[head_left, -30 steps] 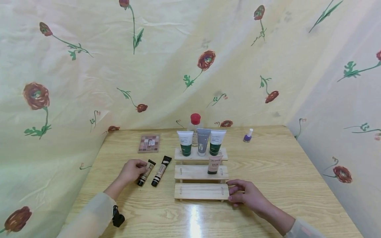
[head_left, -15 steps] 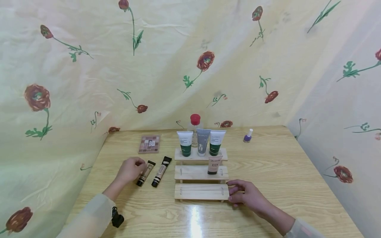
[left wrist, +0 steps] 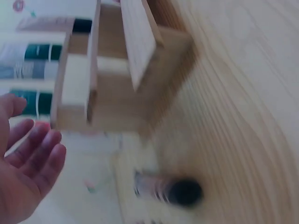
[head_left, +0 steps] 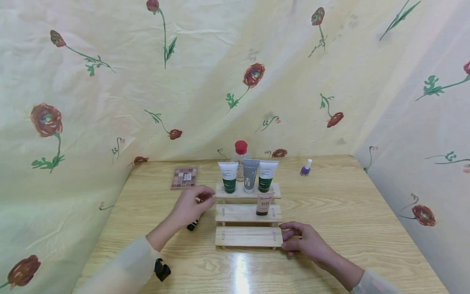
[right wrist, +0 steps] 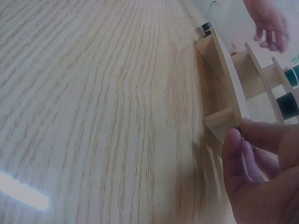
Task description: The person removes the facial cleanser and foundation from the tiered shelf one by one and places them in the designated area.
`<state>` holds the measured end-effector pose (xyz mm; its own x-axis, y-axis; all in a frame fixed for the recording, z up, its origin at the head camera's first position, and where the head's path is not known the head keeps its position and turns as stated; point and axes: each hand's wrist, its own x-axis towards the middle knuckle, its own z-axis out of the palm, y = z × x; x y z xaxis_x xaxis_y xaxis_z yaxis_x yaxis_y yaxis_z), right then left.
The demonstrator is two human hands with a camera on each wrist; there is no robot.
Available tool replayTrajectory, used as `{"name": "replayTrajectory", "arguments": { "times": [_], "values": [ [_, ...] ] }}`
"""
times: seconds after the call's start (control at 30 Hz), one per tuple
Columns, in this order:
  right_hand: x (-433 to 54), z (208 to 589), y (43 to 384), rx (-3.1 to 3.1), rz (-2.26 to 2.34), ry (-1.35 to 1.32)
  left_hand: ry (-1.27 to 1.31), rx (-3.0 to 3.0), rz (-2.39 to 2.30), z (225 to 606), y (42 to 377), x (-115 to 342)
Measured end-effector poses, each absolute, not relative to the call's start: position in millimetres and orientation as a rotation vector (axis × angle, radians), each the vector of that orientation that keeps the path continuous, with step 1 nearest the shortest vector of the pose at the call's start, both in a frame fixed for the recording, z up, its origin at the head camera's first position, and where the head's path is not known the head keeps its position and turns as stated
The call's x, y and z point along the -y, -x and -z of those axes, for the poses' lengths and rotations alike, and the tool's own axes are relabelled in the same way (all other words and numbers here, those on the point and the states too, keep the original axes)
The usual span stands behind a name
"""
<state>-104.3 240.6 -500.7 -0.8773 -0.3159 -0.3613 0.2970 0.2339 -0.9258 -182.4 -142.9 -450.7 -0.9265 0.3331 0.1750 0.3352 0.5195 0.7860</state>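
My left hand (head_left: 189,206) hovers at the left end of the three-step wooden display rack (head_left: 238,237), over a black-capped cosmetic tube (head_left: 192,226) that it mostly covers. In the left wrist view the fingers of this hand (left wrist: 35,163) are loosely spread with nothing between them. A second, shorter tube is hidden beneath the hand and forearm. At the rack's right end, my right hand (head_left: 306,244) pinches the lowest board between thumb and fingers. Two white-and-green tubes (head_left: 229,175) flank a grey tube (head_left: 249,175) on the top step. A pink tube (head_left: 264,204) stands on the middle step.
Behind the rack stands a clear bottle with a red cap (head_left: 240,147). An eyeshadow palette (head_left: 184,178) lies at the back left of the wooden table (head_left: 349,196), and a purple nail polish bottle (head_left: 305,168) stands at the back right. Floral cloth surrounds the table.
My left hand has left its place by the shorter tube and moved right, over the longer tube to the rack's left end. The right hand stays at the lowest board.
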Motion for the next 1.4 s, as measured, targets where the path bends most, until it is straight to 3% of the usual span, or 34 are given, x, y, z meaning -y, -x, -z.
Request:
{"name": "replayTrajectory", "arguments": {
  "times": [0.33,0.6,1.1,1.4],
  "values": [
    [-242.1,502.9,104.6,-2.034,1.694,0.032,0.815,2.690,1.636,436.5,182.3,74.0],
    [-241.1,504.9,104.7,-2.031,1.703,0.043,0.904,2.678,1.687,438.8,177.7,45.0],
    [-240.7,505.6,104.0,-2.012,1.718,0.039,0.906,2.685,1.577,436.9,174.0,24.9],
    [-241.7,505.3,102.5,-2.013,1.728,0.057,0.910,2.644,1.614,431.8,166.3,37.8]
  ]
}}
